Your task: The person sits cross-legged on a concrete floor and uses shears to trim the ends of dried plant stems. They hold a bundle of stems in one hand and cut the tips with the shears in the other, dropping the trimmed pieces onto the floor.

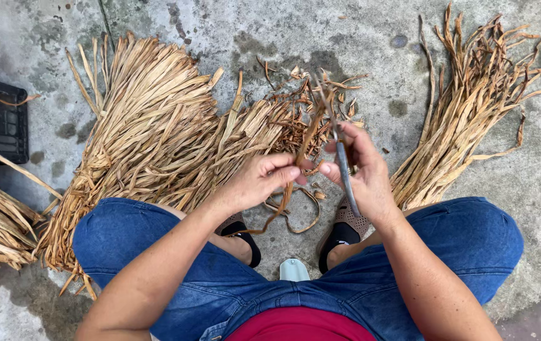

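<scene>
Two hands at work over the knees: left hand (pixel 259 180) pinching dried leaf strip (pixel 295 169) taut — right hand (pixel 362 173) clenched around scissors (pixel 344 165), blades at strip for trimming; dried-leaf bundles (pixel 150 132) flanking.

Person seen from above. Bare forearms, no sleeves in view. Blue denim shorts (pixel 466 243) reaching the knees, seams visible at the fly. Red top (pixel 299 326) at the waist. Dark perforated slip-on sandals (pixel 346 228) on both feet.
</scene>
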Motion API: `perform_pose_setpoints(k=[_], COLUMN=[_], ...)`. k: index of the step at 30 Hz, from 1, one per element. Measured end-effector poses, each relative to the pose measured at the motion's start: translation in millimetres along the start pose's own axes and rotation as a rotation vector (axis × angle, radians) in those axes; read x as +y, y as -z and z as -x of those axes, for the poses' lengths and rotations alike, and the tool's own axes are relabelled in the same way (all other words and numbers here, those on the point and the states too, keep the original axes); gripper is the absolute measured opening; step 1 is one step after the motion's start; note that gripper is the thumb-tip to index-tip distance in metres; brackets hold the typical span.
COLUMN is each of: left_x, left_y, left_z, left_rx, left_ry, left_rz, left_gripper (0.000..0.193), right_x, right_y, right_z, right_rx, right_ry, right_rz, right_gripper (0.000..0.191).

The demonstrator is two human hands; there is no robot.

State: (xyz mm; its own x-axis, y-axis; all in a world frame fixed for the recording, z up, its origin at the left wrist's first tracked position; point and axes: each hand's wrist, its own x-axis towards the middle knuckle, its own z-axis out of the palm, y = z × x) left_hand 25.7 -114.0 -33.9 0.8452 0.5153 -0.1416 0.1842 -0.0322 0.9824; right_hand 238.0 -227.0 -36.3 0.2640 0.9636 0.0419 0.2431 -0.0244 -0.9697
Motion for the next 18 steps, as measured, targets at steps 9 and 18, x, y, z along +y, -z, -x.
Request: perform_pose_setpoints(k=[9,18], left_x=[10,-5], left_y=[-15,-8], left_z=[-16,-22], left_rx=[0.488,0.368], left_ry=[-0.192,-0.199], left_rz=[0.057,0.317], left_gripper=[0.020,0.012], right_x=[-31,-47], right_y=[-18,-20], right_z=[8,6], right_rx=[0.003,0.028], right_ry=[0.144,0.229], right_rz=[0.300,0.378], right_gripper=[0.076,0.080])
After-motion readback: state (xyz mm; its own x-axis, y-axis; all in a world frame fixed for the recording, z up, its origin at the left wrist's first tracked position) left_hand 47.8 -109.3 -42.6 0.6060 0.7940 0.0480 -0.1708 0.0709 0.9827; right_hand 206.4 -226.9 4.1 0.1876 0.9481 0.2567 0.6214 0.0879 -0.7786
